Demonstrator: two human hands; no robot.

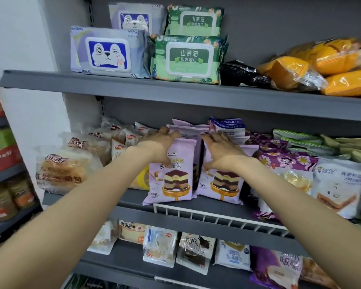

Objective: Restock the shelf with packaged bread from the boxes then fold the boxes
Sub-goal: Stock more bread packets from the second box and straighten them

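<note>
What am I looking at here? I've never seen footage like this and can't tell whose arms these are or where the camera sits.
There is no machine here: the single picture comes from a camera worn on a person's head, looking forward and down, so both bare arms reach in from below. They face grey shop shelves. The left hand and the right hand rest on the tops of two rows of upright lilac cake-bread packs, standing on the middle shelf; the fingers curl over the packs' top edges. Other bread packets lie on either side and below. The upper shelf carries wet-wipe packs and yellow bags. No boxes are in view.
</note>
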